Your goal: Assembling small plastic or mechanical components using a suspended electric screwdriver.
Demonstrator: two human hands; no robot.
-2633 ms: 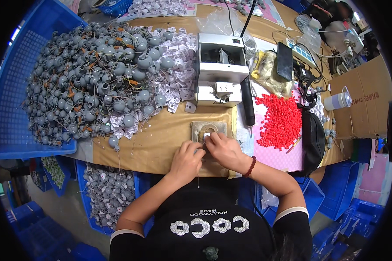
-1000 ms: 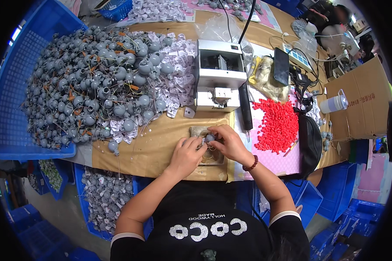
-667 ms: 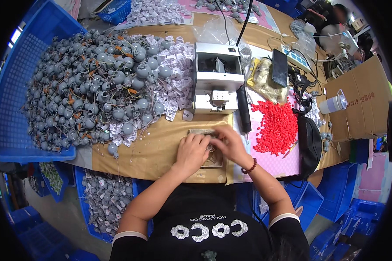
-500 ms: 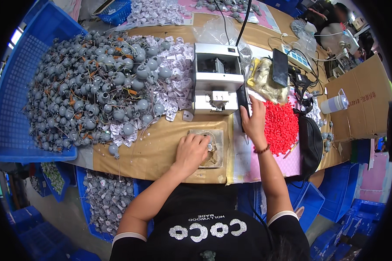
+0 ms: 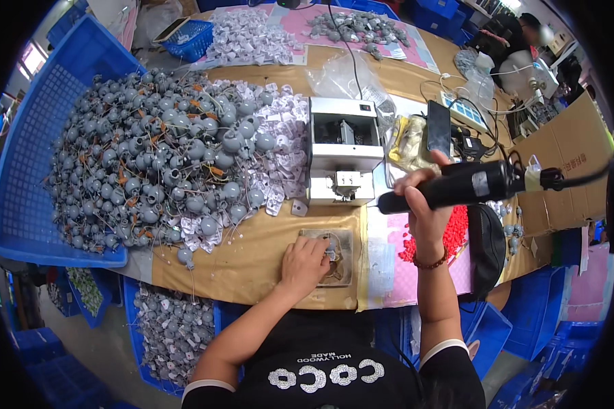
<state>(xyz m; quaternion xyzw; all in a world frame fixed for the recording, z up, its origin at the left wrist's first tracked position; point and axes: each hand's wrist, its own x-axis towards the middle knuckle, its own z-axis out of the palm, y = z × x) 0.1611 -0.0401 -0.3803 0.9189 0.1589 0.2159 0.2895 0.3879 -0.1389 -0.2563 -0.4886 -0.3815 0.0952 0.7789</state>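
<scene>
My right hand (image 5: 426, 217) is wrapped round a black corded electric screwdriver (image 5: 472, 185), held nearly level above the table with its thin tip pointing left. Just left of that tip stands a white and grey boxy screw feeder (image 5: 346, 151). My left hand (image 5: 303, 267) rests on a square metal fixture (image 5: 345, 274) near the table's front edge. Its fingers are bent together over a small grey part (image 5: 331, 252) in the fixture's recess; the fingertips partly hide it. Partly behind my right hand and the screwdriver lies a heap of small red plastic pieces (image 5: 455, 235).
A large blue basket (image 5: 24, 232) at left spills round grey parts with wires (image 5: 150, 150), beside white plastic pieces (image 5: 280, 150). A phone (image 5: 439, 128), power strip (image 5: 465, 112), black pouch (image 5: 486, 242) and cardboard box (image 5: 565, 167) stand at right. The screwdriver's cord (image 5: 587, 176) runs right.
My right hand has brought the screwdriver from beside the feeder to a nearly level pose, its body swung out to the right. My left hand stays at the fixture. The view has shifted slightly.
</scene>
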